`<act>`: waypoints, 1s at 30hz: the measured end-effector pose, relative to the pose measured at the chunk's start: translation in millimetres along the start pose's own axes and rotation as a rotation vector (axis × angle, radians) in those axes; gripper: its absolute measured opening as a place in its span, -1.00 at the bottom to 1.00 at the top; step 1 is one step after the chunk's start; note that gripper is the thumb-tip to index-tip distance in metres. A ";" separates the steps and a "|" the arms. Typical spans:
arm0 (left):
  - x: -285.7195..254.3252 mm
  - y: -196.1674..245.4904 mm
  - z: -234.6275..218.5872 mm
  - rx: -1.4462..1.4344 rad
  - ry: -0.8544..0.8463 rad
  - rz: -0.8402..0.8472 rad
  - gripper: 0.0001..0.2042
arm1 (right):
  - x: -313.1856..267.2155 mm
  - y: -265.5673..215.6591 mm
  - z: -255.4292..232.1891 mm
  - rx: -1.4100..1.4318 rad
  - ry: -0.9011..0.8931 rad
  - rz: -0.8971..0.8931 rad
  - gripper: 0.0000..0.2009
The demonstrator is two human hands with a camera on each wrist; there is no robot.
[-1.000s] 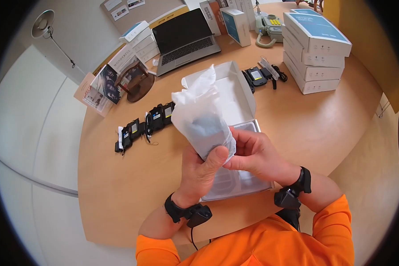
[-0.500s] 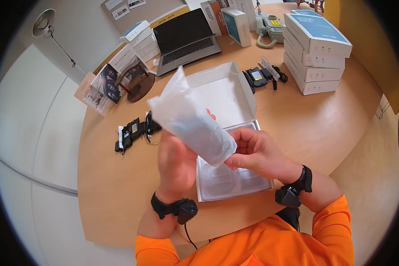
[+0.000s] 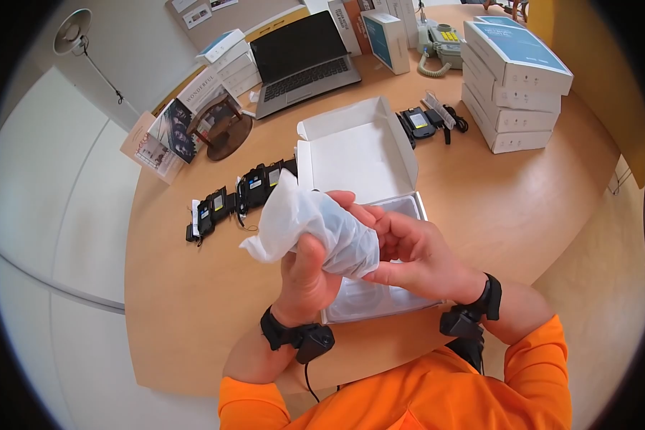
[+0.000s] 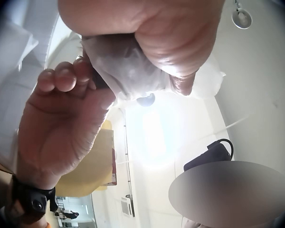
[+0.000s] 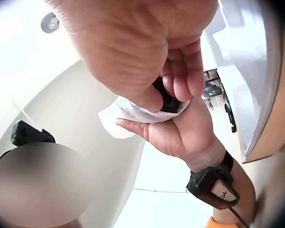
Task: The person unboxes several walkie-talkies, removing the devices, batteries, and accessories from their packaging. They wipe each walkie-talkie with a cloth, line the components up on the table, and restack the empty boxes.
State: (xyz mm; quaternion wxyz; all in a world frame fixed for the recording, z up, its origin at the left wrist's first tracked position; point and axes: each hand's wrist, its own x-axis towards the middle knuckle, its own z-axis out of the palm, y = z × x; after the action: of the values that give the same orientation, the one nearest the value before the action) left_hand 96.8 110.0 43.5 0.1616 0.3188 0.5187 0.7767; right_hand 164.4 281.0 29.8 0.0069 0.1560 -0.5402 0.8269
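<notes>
The white wrapped bundle [image 3: 340,233] is in the air over the near left part of the open white box [image 3: 358,154], its loose paper end jutting past the box's left side. Against 0.5 s ago, the left hand [image 3: 310,281] has changed its hold: its thumb now crosses the bundle, fingers round the far side, where earlier it lay spread beneath. The right hand [image 3: 423,254] pinches the end on the box's right side, as it did then. The bundle also lies flatter now, paper end lower.

In the right wrist view, a dark object [image 5: 169,102] shows at the wrapper's mouth, between the right thumb and fingers. For the work in hand, this looks like a firmer 2-handed hold, with the contents within the right fingers' reach but, I judge, mostly covered by paper.

Black devices [image 3: 254,190] lie left of the box, a stack of white boxes [image 3: 516,107] stands to its right, and a laptop [image 3: 301,64] sits behind it.
</notes>
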 end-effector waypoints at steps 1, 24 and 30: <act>0.9 1.8 2.4 0.014 -0.012 0.013 -0.11 | -0.7 3.5 -3.1 -0.071 0.001 -0.036 -0.64; 6.2 17.6 16.5 -0.391 0.306 -0.040 -0.06 | -2.4 -2.1 -7.4 -0.841 0.226 -0.515 -0.67; 3.2 16.8 29.1 -0.381 0.313 -0.076 -0.20 | -1.6 -3.4 -2.6 -1.173 0.219 -0.745 -0.66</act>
State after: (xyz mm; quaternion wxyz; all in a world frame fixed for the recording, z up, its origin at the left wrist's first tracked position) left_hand 115.0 125.4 67.3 0.1659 0.1387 0.3931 0.8937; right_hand 165.8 285.0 31.4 0.4270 0.2172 -0.8039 0.3526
